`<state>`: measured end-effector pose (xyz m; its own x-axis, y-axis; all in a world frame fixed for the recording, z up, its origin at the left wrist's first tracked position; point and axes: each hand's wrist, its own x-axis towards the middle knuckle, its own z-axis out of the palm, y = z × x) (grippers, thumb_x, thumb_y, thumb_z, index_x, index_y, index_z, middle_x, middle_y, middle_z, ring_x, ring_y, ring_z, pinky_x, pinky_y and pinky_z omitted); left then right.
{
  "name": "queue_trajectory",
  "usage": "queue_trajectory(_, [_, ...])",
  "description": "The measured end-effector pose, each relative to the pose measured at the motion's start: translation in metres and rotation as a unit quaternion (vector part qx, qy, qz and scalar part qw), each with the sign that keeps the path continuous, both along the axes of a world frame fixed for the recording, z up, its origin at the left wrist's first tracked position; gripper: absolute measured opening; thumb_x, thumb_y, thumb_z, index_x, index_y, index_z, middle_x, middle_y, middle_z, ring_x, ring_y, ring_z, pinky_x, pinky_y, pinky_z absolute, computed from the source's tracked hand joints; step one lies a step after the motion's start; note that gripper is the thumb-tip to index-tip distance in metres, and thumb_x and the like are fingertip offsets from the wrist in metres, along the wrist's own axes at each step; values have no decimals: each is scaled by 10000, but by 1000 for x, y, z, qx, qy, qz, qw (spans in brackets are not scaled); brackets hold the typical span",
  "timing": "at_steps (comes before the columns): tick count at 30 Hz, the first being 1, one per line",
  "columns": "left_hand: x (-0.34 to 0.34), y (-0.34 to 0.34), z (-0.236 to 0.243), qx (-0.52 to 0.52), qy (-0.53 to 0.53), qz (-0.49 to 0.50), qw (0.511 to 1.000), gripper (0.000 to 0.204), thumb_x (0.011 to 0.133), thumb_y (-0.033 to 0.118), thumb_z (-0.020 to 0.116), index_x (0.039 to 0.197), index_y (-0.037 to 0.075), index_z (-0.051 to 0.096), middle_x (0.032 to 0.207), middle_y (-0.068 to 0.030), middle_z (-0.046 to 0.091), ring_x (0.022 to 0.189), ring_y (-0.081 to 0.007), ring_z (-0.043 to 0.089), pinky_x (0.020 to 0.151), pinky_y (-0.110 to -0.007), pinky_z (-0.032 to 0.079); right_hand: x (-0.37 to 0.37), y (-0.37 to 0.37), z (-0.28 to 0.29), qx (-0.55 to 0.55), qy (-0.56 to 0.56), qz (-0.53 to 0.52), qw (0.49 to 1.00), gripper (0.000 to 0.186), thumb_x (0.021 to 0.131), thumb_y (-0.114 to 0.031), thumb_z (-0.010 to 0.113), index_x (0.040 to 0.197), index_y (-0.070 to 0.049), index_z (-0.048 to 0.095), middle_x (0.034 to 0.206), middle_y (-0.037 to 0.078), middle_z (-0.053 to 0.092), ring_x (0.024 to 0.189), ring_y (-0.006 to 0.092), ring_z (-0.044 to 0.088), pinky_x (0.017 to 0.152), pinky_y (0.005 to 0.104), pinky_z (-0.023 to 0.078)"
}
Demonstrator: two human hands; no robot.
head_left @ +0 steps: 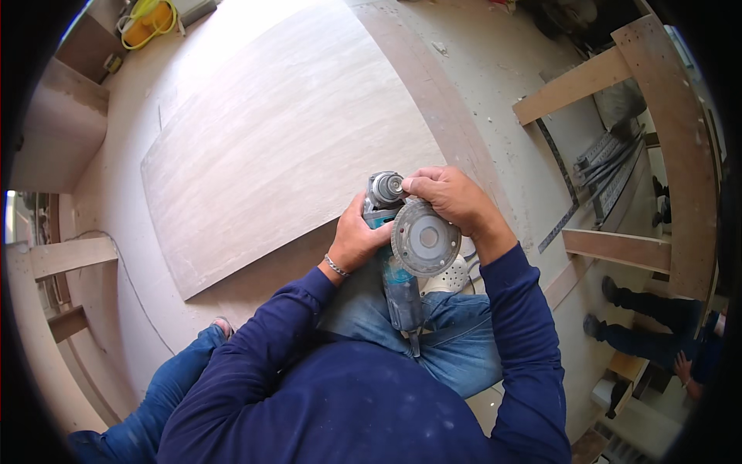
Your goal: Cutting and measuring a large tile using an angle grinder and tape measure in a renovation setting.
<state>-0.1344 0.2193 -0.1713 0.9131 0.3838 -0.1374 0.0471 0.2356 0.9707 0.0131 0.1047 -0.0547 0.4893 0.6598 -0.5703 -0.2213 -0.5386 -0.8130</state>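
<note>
An angle grinder (403, 298) with a teal and grey body lies lengthwise over my lap, its metal gear head pointing away from me. My left hand (359, 238) is wrapped around it just below the head. My right hand (450, 199) is closed, with thumb and forefinger pinched at the bare spindle (393, 185). A round grey cutting disc (427, 240) with small holes tilts against the right palm, over the grinder body, beside my left thumb. The fingers behind the disc are hidden. Whether a small nut is between the pinching fingertips I cannot make out.
A large pale slab (278, 147) lies in front of me. Wooden frames (672, 155) stand at the right, another (73, 259) at the left. Yellow cable (147, 23) is coiled at the far left. A dark cord (139, 290) crosses the floor. Another person (657, 332) is at the right.
</note>
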Motion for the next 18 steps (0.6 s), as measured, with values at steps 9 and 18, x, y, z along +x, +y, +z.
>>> queue_trajectory(9, [-2,3,12,-38,9,-14,999,735,744,307,839,1321,-2,507,1171,-92,646,1054,-154,613,937,-313,492,10,-1,0,15,67,-121,990,433,944,-426,654,947,7,658,815,41,650,731,95,626,642,237,524])
queue_trajectory(18, [-2,5,11,-58,26,-32,997,668,740,262,848,1271,15,527,1157,-75,643,1048,-149,610,924,-313,502,-10,12,-24,177,109,-228,951,328,877,-296,771,998,-31,621,808,40,662,627,92,623,535,230,516])
